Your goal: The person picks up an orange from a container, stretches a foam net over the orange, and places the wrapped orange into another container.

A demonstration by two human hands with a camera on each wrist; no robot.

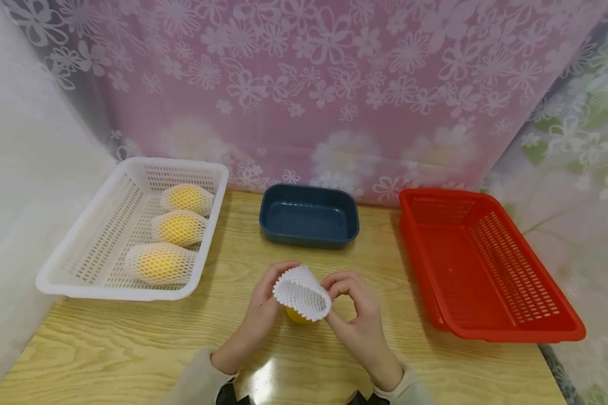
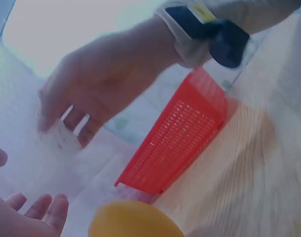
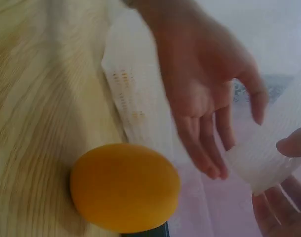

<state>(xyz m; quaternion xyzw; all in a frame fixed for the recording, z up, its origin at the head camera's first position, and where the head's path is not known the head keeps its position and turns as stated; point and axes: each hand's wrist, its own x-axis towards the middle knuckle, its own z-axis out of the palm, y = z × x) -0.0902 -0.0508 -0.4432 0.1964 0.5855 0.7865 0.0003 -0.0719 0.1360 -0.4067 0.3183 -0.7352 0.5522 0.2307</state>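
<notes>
A white foam net sleeve (image 1: 304, 289), its mouth spread wide, is held above the table between the two hands. My right hand (image 1: 358, 318) pinches the sleeve's edge between thumb and fingers. On the other side my left hand (image 1: 264, 304) is at the sleeve; in the right wrist view its fingers are loosely extended, with the tips close to or touching the net. Below the sleeve, a smooth yellow oval fruit (image 3: 124, 187) lies bare on the wooden table. From the head view most of that fruit is hidden behind the sleeve.
At left stands a white basket (image 1: 98, 291) with several net-wrapped yellow fruits (image 1: 181, 228). A dark blue tray (image 1: 309, 222) sits at the back centre, and a red basket (image 1: 486, 281) stands at right. Floral curtains (image 1: 294, 101) hang behind the table.
</notes>
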